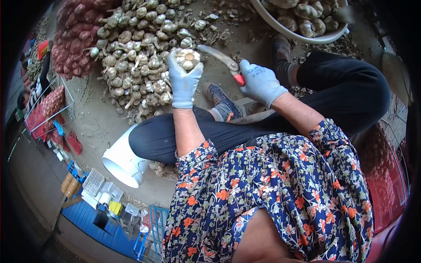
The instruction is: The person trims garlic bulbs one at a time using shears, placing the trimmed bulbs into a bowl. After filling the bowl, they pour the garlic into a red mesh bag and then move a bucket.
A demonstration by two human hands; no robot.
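Garlic (138,57) lay heaped on the floor ahead, its near edge partly covered by the left hand (183,81); that gloved hand was curled round a single bulb (188,58), thumb and fingers parted only as far as the bulb kept them; the gloved right hand (259,83) was closed about the red handle of a curved cutting tool (221,57), its tip just beside the bulb, whether touching I could not tell; a red mesh sack (72,41) stood left of the heap; beyond the right hand sat a white tub (322,40) of bulbs, a bent dark-trousered leg (340,81) near it; the left knee (151,138) partly hid a white bucket (120,160).
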